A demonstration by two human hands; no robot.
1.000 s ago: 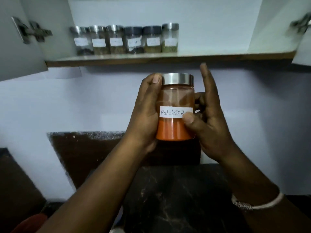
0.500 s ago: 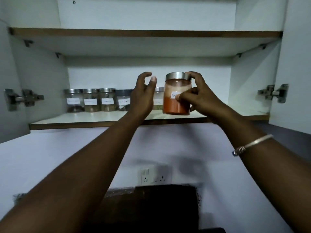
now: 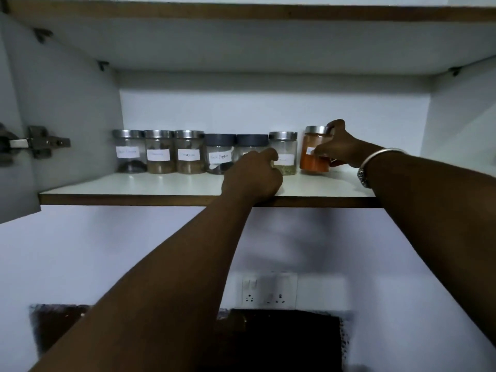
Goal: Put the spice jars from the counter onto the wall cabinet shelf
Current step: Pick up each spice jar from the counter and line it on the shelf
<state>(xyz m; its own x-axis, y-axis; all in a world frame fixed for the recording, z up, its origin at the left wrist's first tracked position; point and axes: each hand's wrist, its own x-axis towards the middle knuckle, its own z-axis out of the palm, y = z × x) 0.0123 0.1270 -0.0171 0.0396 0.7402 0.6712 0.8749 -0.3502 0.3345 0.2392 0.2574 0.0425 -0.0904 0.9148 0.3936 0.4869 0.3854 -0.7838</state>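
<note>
A red chilli powder jar (image 3: 313, 162) with a steel lid stands on the white cabinet shelf (image 3: 139, 185), at the right end of a row of several labelled spice jars (image 3: 188, 153). My right hand (image 3: 336, 147) wraps around the chilli jar from its right side, thumb on the label and a finger on the lid. My left hand (image 3: 252, 178) rests on the shelf's front edge, fingers curled with nothing in them, in front of a dark-lidded jar (image 3: 248, 146) and a steel-lidded jar (image 3: 285, 157).
An upper shelf (image 3: 241, 14) runs overhead. The open cabinet door with its hinge (image 3: 37, 143) is at the left. On the wall below is a switch and socket plate (image 3: 268, 291), and a dark splashback (image 3: 281, 336) lies beneath it.
The chilli jar went from mid-air in both hands to standing on the shelf at the row's right end. My left hand let go and dropped to the shelf edge.
</note>
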